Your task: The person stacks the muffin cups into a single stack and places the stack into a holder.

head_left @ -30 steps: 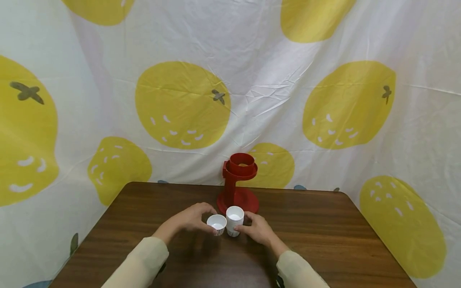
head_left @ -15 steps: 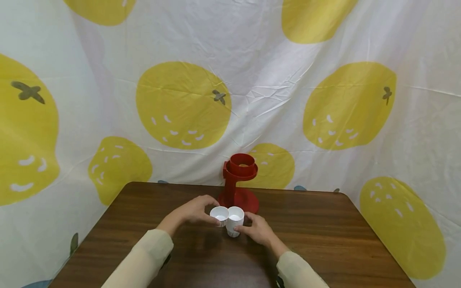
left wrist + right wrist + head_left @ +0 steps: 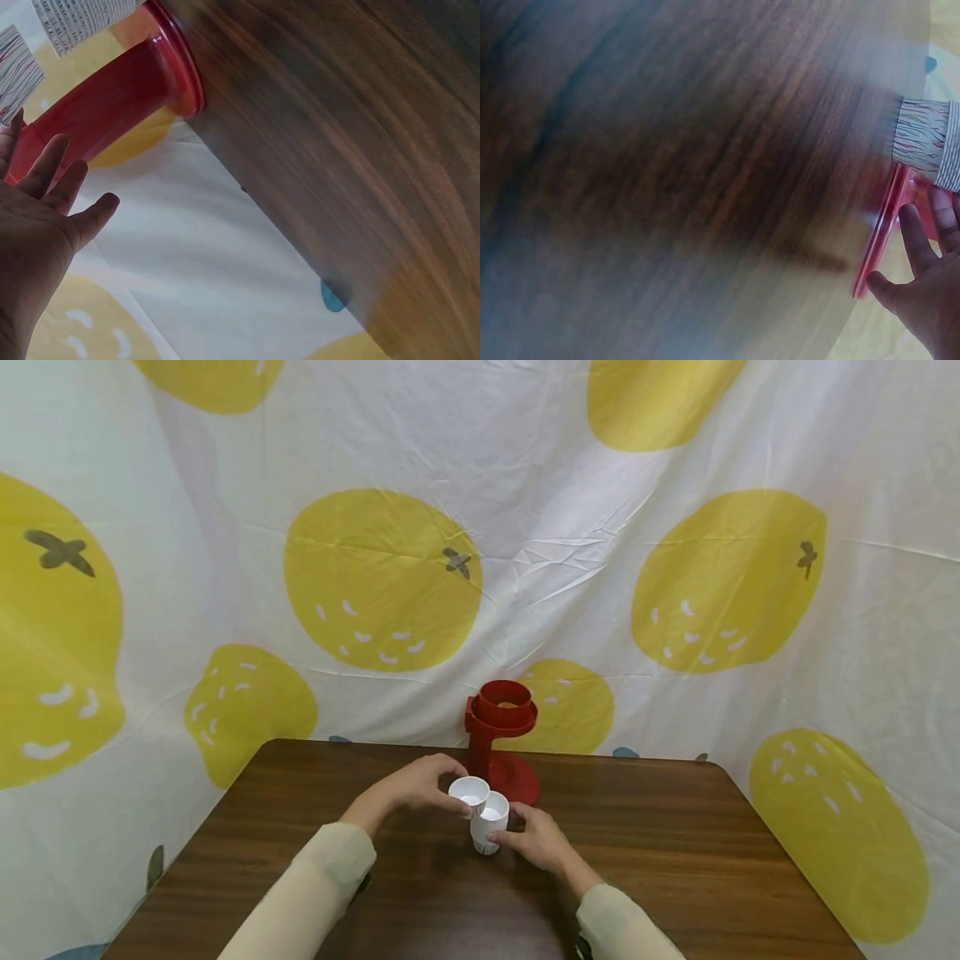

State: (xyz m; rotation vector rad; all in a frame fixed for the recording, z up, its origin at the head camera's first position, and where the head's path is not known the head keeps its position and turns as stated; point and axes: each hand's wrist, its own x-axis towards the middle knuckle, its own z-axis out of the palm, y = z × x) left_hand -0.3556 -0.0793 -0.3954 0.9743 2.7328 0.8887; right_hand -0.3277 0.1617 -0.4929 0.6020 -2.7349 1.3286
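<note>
My left hand (image 3: 418, 785) pinches a small white paper cup (image 3: 469, 793) between thumb and fingers, its open mouth facing up. That cup is raised at the left rim of a stack of nested paper cups (image 3: 489, 828), overlapping it in the head view. My right hand (image 3: 542, 838) grips the stack from the right, and the stack stands upright on the table. Seen from the right wrist, the stack (image 3: 921, 133) has thin wavy lines on its side and ridged, layered rims. The left wrist view catches only part of the held cup (image 3: 16, 75) at its edge.
Just behind the cups stands a red plastic stand (image 3: 480, 752) with a round base and a ring-shaped holder on top. The brown wooden table (image 3: 660, 835) ends at a wall cloth (image 3: 540, 460) printed with yellow lemons.
My left hand has moved the single cup up and to the right, from beside the stack to its rim. The right hand and the stack have stayed in place.
</note>
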